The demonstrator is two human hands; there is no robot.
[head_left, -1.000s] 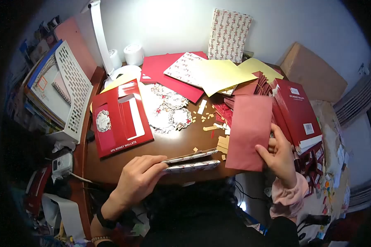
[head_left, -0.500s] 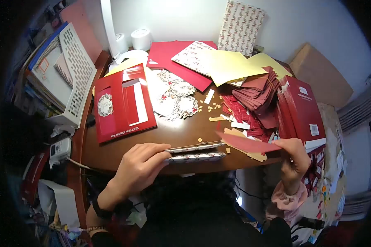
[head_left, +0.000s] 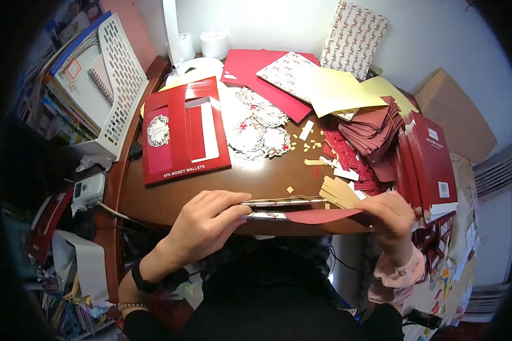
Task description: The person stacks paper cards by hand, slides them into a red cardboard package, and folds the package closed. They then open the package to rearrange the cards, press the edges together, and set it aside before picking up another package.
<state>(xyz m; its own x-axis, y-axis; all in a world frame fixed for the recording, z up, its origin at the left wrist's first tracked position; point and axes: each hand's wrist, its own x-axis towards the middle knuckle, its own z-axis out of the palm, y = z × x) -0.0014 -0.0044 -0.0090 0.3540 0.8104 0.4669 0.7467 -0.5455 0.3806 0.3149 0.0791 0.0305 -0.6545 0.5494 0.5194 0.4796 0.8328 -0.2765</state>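
My left hand (head_left: 213,223) grips the left end of some patterned card wallets (head_left: 267,215), seen edge-on at the desk's front edge, with a gap between them. My right hand (head_left: 389,219) pinches the right end of a dark red paper piece (head_left: 324,215). The left end of this piece meets the nearer patterned wallet; whether it is inside or against it I cannot tell. Tan strips (head_left: 338,193) lie just behind the red piece.
A red money wallet pack (head_left: 177,156) lies at the left, beside round floral cutouts (head_left: 256,142). Yellow sheets (head_left: 341,91) and red card lie behind. Dark red envelopes (head_left: 375,133) and upright red packs (head_left: 429,153) stand at the right. A white file holder (head_left: 122,85) is far left.
My right hand has brought the red paper left and down to the nearer patterned wallet. The view has shifted slightly. My left hand keeps its grip.
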